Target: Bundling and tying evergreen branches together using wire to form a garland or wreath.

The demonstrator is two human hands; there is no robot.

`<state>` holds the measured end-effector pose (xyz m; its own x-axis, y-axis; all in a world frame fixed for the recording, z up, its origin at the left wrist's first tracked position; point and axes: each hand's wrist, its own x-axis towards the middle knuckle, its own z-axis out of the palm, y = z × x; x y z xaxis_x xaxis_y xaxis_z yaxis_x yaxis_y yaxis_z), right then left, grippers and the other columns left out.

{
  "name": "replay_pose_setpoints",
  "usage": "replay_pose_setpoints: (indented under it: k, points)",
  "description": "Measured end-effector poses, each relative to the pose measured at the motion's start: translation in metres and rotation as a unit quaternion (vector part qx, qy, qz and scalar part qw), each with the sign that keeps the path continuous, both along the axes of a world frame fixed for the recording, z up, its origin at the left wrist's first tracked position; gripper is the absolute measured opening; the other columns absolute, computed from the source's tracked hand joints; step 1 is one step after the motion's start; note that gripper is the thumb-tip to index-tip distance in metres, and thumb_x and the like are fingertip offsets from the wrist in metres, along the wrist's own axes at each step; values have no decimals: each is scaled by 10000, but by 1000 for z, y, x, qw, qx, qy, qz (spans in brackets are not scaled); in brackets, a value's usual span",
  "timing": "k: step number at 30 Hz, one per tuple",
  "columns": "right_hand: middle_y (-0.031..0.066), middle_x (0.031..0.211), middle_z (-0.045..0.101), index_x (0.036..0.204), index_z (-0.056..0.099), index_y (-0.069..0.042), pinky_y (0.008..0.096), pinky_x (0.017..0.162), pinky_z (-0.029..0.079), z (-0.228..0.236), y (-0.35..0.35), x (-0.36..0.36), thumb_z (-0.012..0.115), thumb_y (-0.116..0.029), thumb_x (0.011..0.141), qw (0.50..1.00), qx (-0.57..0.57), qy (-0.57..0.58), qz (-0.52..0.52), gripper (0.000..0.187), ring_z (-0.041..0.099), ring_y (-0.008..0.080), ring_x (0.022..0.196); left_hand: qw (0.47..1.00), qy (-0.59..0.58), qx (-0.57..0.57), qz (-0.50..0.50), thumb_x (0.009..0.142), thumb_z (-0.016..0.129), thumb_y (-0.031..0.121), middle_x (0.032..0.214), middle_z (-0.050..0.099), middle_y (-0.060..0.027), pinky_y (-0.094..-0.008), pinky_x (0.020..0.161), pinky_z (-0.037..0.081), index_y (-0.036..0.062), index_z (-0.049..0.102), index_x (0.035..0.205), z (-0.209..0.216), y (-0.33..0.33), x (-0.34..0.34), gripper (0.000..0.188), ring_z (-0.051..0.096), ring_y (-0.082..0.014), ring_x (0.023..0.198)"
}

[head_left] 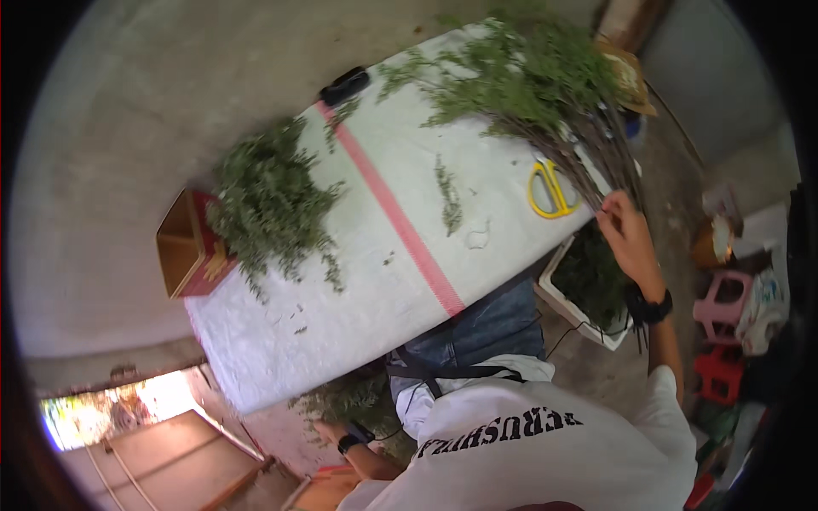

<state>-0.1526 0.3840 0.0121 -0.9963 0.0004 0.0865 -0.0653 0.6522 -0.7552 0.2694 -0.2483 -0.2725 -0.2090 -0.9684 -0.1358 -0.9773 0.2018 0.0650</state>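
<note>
My right hand (628,237) is at the table's right edge, its thumb and fingers closed on the stem end of a leafy branch (579,175). That branch lies in a large bundle of long, feathery green branches (532,81). Close by, yellow-handled scissors (552,191) lie on the table with their blades toward the stems. Below the table's near edge, my left hand (327,431) is low beside green foliage (345,402); leaves partly hide its fingers, and I cannot tell whether it grips any. A pile of cut leafy sprigs (274,200) rests on the table's left half.
A white sheet with a red stripe (396,217) covers the table. One loose sprig (447,198) lies mid-table. A black object (344,86) sits at the far edge, an open box (192,247) at the left end. A white crate (569,308) holds greenery; pink (721,307) and red stools (718,375) stand right.
</note>
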Motion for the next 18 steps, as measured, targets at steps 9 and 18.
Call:
replay_pose_setpoints:
  k: [9,18]
  points:
    - [-50,725,426,1327,484,-9,182,496,280,6,-31,23,541,-188,1008,914,-383,-104,-88,370,375,16,589,765,566,-306,30,869,563,20,1015,602,-138,-343,750,458,-28,572,1087,201,107,-215,223,552,-226,859]
    - [-24,748,473,1327,481,1,178,450,282,28,-97,29,516,-153,1013,825,-552,-95,-74,351,367,21,518,672,446,461,-371,954,529,77,956,638,-77,-239,694,466,-17,564,1146,281,289,-313,217,597,-128,797]
